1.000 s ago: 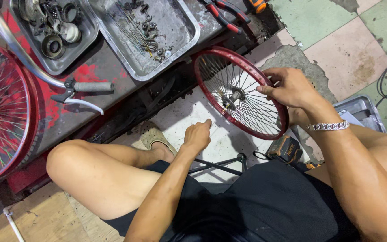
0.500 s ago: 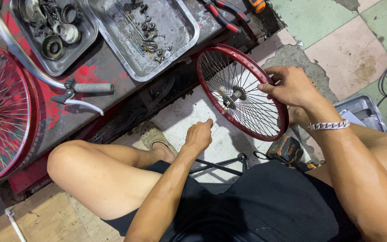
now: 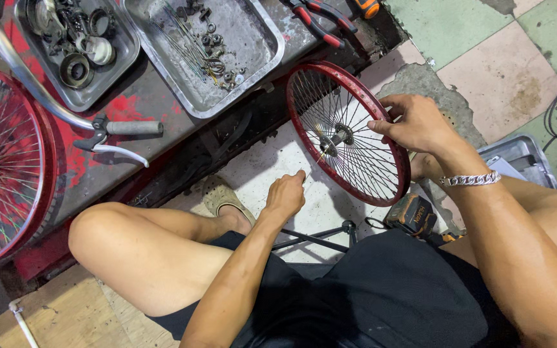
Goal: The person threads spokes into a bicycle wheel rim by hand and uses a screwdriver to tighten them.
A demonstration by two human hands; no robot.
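Red-painted steel, the small spoked wheel (image 3: 348, 132) stands nearly upright on its edge on the pale floor, its rim running away from the person toward the bench (image 3: 162, 96). The right hand (image 3: 414, 124) sits at the rim's far-right side, fingers (image 3: 381, 125) curled and pinching at the rim or a spoke there. The left hand (image 3: 286, 193) lies below and left of the hub, fingers pressed together on what looks like a thin spoke tip. Beyond the fingers, two metal trays (image 3: 262, 61) of small parts rest on the bench.
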